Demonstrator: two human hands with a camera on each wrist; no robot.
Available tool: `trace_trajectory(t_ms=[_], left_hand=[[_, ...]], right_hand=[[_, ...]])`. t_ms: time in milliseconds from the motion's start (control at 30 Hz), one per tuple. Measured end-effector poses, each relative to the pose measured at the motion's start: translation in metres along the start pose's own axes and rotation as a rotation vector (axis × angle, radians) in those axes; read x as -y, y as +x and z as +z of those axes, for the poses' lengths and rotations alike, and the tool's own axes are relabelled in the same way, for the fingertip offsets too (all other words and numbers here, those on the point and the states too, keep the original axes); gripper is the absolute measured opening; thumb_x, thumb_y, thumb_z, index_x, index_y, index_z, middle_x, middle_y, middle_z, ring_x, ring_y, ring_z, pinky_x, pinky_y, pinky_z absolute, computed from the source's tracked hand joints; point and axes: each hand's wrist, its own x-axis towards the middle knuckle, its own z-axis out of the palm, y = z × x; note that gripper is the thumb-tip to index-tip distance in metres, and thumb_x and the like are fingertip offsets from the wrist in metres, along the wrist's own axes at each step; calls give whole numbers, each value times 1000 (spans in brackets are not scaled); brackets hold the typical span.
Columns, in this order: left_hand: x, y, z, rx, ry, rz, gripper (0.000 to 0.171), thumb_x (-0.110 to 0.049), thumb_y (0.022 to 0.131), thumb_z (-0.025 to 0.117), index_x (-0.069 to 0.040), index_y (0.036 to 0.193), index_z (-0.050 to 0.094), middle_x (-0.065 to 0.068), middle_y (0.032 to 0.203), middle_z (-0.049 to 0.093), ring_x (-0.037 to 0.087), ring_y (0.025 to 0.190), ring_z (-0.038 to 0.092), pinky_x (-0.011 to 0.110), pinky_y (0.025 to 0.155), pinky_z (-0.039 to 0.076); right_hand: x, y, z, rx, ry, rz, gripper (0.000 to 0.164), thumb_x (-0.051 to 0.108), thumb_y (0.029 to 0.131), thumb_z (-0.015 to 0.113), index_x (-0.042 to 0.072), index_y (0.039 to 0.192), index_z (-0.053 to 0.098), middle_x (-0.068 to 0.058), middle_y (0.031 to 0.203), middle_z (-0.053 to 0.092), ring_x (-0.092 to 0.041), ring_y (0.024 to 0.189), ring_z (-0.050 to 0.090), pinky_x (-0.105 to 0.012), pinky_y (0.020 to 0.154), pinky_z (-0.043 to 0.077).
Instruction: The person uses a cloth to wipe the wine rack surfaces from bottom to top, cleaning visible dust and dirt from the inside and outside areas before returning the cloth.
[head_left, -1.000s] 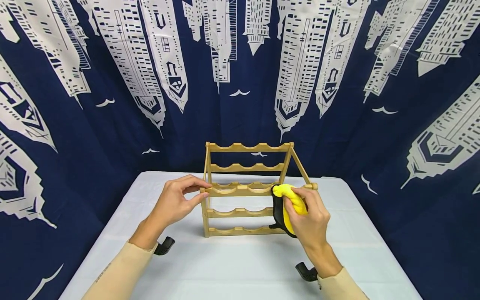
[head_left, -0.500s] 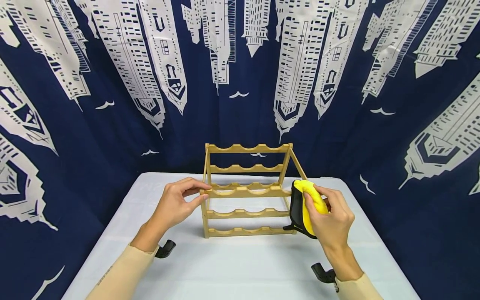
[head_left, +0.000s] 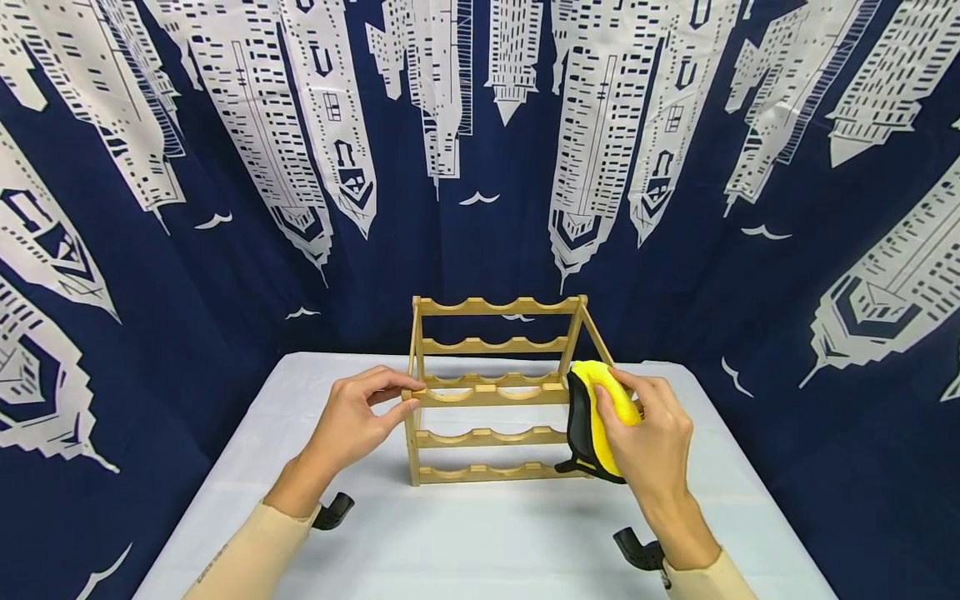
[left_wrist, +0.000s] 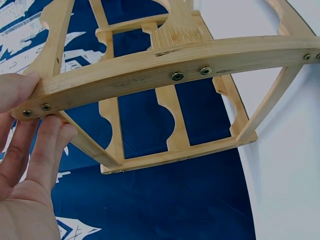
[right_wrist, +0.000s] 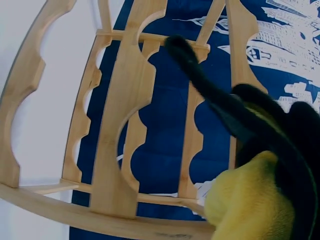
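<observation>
A light wooden wine rack [head_left: 491, 397] with scalloped rails stands on the table. My left hand [head_left: 362, 412] pinches its front left corner, thumb on one side and fingers on the other, as the left wrist view shows around the rack's end post [left_wrist: 120, 75]. At the rack's right end, my right hand [head_left: 652, 437] grips a folded microfiber cloth [head_left: 611, 408], yellow on one face and dark grey with black edging on the other. The cloth overlaps the right end of the front rail in the head view. In the right wrist view, the yellow cloth [right_wrist: 250, 200] hides the fingers.
A white cloth covers the table [head_left: 480, 542]. Behind it hangs a navy curtain [head_left: 450, 250] printed with white buildings. Black wrist-camera mounts [head_left: 333, 511] stick out beside both wrists.
My right hand has moved the cloth rightward along the front rail to the rack's right end, then slightly back left. The left hand keeps its hold on the corner.
</observation>
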Motion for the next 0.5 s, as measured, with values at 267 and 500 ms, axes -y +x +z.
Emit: trace_trajectory(t_ms=[267,500], left_hand=[[0,-2,-1,5,4,-10,32,2,95,95,-20,117,89,-1,114,87,6,113,82,21,102,68],[1,-1,-1,-1,5,0,31,1,95,95,-19,118,89,-3,113,87,13,112,84,21,101,69]], right_hand=[[14,3,8,183,-158,41,36,14,94,97,-2,124,87,-28,116,75,-48,83,78,-62,66,69],[20,10,14,263,-138,17,25,6,95,94,-4,117,89,-18,92,76,-30,68,69,-40,57,58]])
